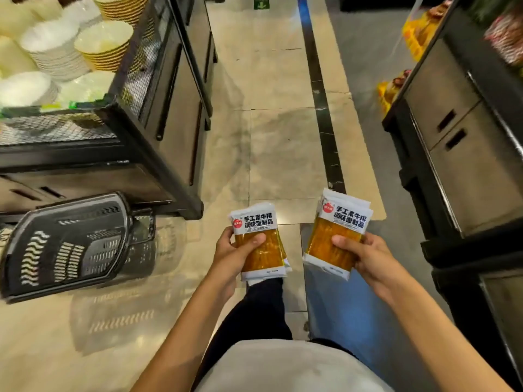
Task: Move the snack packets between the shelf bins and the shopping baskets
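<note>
Each hand holds a small stack of snack packets in the air, well to the right of the black shopping basket [70, 244] that sits on the floor. The left hand [232, 256] carries the stack nearer the basket [259, 241], and the right hand [365, 258] carries the stack farther from it [338, 236]. On both stacks the thumb lies across the front and the fingers [343, 241] curl round behind, so each bundle is held only by a pinch near its middle. The main risk, as I judge it, is slippage. The wrappers look glossy and the packets are already fanned at their edges, so one in the middle could slide out and drop to the floor during the carry. Both hands are full, so neither could catch it or steady the basket. A drop from this height could also miss the basket or land on its rim. The basket looks empty from here, so these may be its first packets. The white top band of each front packet reads 手工素牛排 above 调味面制品 in bold dark characters. A round red logo sits to their left, and both it and the small print below are too fine to read. Far beyond the basket, a green floor marker [261, 2] shows an arrow.
</note>
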A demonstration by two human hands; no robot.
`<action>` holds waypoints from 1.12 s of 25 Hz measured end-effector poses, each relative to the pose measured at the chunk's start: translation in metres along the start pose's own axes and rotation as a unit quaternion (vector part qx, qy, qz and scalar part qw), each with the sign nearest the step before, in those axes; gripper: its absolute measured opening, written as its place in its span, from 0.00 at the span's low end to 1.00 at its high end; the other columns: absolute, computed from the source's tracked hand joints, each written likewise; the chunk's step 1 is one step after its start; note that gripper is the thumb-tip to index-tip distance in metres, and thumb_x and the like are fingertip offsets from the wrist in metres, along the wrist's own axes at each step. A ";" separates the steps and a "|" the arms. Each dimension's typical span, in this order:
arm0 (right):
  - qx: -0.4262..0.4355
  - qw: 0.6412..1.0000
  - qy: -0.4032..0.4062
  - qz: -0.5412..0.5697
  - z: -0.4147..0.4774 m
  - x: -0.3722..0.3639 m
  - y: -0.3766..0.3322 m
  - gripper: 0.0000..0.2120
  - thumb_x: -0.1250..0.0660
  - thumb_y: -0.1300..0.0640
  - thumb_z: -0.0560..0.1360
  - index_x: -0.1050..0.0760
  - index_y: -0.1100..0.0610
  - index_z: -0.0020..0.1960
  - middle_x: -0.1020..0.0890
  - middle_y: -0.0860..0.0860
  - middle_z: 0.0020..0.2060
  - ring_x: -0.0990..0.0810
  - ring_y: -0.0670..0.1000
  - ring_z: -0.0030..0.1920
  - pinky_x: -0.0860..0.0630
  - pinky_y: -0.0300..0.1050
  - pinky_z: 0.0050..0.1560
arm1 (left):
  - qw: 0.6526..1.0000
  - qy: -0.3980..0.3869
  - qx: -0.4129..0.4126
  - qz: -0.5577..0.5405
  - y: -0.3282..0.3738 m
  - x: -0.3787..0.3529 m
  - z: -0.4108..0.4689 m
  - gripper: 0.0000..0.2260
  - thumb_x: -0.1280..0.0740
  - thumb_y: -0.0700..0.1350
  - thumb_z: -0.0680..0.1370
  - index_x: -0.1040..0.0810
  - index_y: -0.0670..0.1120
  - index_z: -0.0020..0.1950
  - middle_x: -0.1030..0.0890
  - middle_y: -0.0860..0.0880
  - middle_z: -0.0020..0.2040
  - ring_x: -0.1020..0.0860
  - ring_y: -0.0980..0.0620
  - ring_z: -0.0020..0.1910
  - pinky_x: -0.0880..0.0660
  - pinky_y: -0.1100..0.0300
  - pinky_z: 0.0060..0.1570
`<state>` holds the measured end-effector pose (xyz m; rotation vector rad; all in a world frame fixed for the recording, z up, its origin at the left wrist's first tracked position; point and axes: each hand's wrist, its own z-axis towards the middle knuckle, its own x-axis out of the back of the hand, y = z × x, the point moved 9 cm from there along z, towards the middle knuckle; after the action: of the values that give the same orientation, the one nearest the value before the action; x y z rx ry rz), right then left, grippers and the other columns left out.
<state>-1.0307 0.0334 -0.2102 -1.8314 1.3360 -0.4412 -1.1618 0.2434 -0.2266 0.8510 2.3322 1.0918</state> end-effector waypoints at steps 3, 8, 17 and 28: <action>0.008 0.999 0.038 0.026 0.062 0.023 -0.048 0.13 0.29 0.64 0.68 0.24 0.55 0.51 0.17 0.51 0.46 0.19 0.50 0.48 0.24 0.44 0.48 | 0.999 -0.040 -0.003 0.024 0.052 -0.063 0.073 0.18 0.27 0.41 0.71 0.27 0.49 0.58 0.19 0.48 0.53 0.19 0.52 0.47 0.22 0.63 0.35; 0.005 0.990 0.098 0.099 0.136 0.068 -0.114 0.12 0.31 0.65 0.70 0.25 0.53 0.51 0.17 0.50 0.46 0.19 0.49 0.47 0.23 0.39 0.39 | 0.985 -0.134 0.000 0.106 0.142 -0.194 0.182 0.22 0.27 0.42 0.71 0.29 0.48 0.62 0.20 0.48 0.54 0.20 0.53 0.48 0.22 0.63 0.37; 0.019 0.970 0.177 0.167 0.273 0.206 -0.232 0.17 0.29 0.64 0.69 0.25 0.55 0.56 0.17 0.52 0.50 0.19 0.51 0.50 0.21 0.40 0.39 | 0.959 -0.212 0.014 0.185 0.189 -0.437 0.323 0.21 0.27 0.46 0.70 0.29 0.52 0.61 0.22 0.48 0.58 0.23 0.48 0.55 0.24 0.54 0.49; 0.117 0.949 0.240 0.166 0.381 0.341 -0.442 0.22 0.27 0.59 0.60 0.23 0.53 0.54 0.16 0.52 0.51 0.18 0.51 0.52 0.22 0.47 0.50 | 0.942 -0.300 -0.018 0.150 0.290 -0.677 0.422 0.20 0.28 0.44 0.71 0.28 0.51 0.62 0.20 0.52 0.54 0.22 0.54 0.50 0.23 0.63 0.38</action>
<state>-0.3654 -0.0736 -0.1620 -1.3121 1.7937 -0.8590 -0.3203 0.1508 -0.1710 1.3375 1.7080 0.8240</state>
